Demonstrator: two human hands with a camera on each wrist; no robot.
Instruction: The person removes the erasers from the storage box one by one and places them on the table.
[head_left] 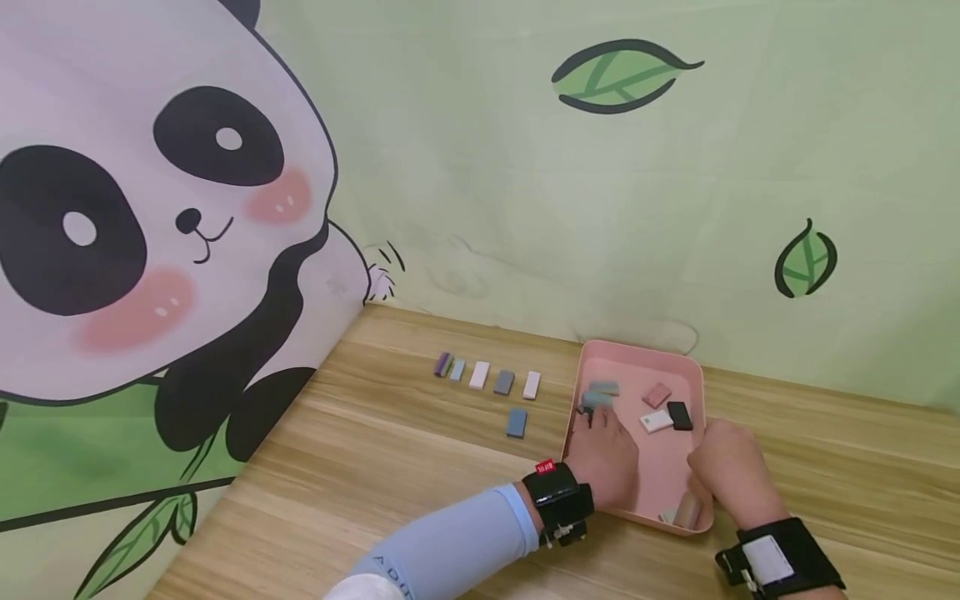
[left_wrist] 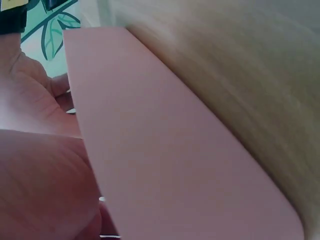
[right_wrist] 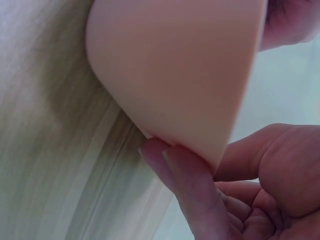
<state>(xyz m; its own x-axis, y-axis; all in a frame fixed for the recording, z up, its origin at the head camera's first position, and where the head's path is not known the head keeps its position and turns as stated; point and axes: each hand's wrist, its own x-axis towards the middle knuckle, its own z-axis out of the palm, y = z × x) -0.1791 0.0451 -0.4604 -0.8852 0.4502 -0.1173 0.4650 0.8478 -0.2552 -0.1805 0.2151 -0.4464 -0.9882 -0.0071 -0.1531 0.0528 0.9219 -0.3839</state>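
Observation:
A pink tray [head_left: 660,354] stands on the wooden table, with small flat blocks inside. My left hand [head_left: 609,454] reaches over its left side, fingertips right at several blue-grey blocks [head_left: 598,399]; a small dark piece shows by the fingers. I cannot tell whether those fingers pinch a block. In the left wrist view the tray wall [left_wrist: 150,135] covers much of that hand. My right hand [head_left: 731,467] pinches the tray's right edge between thumb and fingers, plain in the right wrist view, where fingers [right_wrist: 187,175] lie against the outer wall.
Inside the tray lie a pink block [head_left: 657,395], a white block [head_left: 656,421] and a black block [head_left: 679,416]. Left of it, several blocks form a row, among them a white one [head_left: 532,385], with a blue block [head_left: 516,422] nearer. A panda-print backdrop [head_left: 480,167] rises behind the table.

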